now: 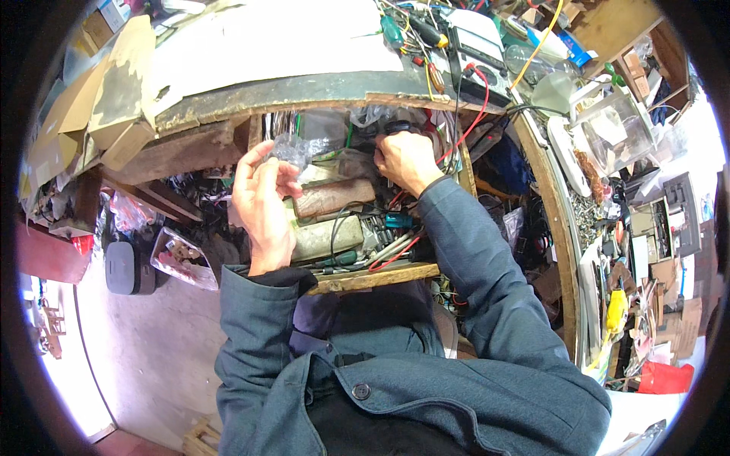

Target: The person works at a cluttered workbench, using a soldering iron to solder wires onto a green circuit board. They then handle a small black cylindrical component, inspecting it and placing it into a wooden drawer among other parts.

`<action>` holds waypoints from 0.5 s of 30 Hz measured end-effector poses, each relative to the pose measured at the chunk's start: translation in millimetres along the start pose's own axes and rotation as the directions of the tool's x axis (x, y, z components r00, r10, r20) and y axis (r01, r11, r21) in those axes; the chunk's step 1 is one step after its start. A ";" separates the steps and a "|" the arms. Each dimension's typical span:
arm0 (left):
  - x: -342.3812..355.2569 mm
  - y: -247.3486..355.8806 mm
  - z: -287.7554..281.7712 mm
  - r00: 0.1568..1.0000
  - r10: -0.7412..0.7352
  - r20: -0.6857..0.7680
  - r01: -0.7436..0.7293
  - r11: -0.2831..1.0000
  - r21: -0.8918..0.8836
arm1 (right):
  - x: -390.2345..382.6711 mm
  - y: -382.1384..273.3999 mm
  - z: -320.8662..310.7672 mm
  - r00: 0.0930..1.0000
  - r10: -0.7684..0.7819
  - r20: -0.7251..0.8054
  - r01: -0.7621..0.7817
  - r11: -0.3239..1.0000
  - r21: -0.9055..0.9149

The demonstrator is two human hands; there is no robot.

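An open wooden drawer (380, 274) full of loose items sits under the bench edge in front of me. My left hand (262, 199) is over its left side, fingers apart and loosely bent, holding nothing I can see. Beside those fingers lies crumpled clear plastic (300, 148). At the back right of the drawer my right hand (408, 158) is closed, its fingertips hidden next to a dark round object (399, 127); what it grips is unclear. Between the hands lie a brownish block (333, 197) and a pale grey block (328, 237), with a teal piece (398, 220) to their right.
On the bench top above are a white sheet (281, 45), screwdrivers (435, 74) and a multimeter (479, 53) with a red lead. A wooden bench edge (551, 220) runs along the right. Cardboard (122, 91) stands at left, above a small box (182, 257) on the floor.
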State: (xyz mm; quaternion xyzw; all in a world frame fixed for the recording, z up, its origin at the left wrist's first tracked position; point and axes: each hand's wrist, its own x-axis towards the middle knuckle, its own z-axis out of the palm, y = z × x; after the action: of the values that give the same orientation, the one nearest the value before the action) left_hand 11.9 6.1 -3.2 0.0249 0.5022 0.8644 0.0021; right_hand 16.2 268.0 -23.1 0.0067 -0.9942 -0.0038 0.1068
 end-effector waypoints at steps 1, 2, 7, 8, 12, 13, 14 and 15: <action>-0.3 1.0 -0.6 1.000 -0.003 -0.003 0.003 1.000 0.007 | 0.1 1.7 -0.6 1.000 0.007 0.004 -0.007 1.000 0.005; -0.6 1.5 -0.6 1.000 -0.005 -0.006 0.005 1.000 0.015 | -0.1 3.6 -2.2 1.000 0.014 0.008 -0.015 1.000 0.011; -0.9 1.3 -0.1 1.000 -0.019 -0.011 0.019 1.000 -0.004 | -16.0 -1.9 -37.9 0.971 0.101 0.215 -0.097 0.995 -0.029; -0.7 1.7 -0.1 1.000 -0.022 -0.007 0.022 1.000 -0.006 | -15.5 -1.8 -37.8 0.971 0.115 0.211 -0.114 0.993 -0.018; -0.8 1.1 -0.8 1.000 -0.010 0.013 0.010 1.000 0.002 | -15.6 -5.4 -35.6 0.971 0.163 0.175 -0.170 0.985 0.027; -0.8 1.3 -1.1 1.000 -0.011 0.013 0.011 1.000 0.006 | -14.0 -6.3 -33.5 0.970 0.163 0.179 -0.168 0.986 0.015; -0.8 1.5 -0.9 1.000 -0.012 0.014 0.012 1.000 0.010 | -13.1 -7.2 -32.4 0.970 0.163 0.182 -0.166 0.986 0.004; -0.8 1.7 -1.6 1.000 -0.019 0.018 0.019 1.000 0.009 | -13.7 -11.0 -35.0 0.974 0.153 0.168 -0.157 0.988 0.009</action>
State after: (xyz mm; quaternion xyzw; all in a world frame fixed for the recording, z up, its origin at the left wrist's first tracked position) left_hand 12.7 3.9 -2.5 0.0281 0.5063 0.8618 0.0149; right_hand 37.2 257.0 8.0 -0.0701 -0.9972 0.0151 0.0232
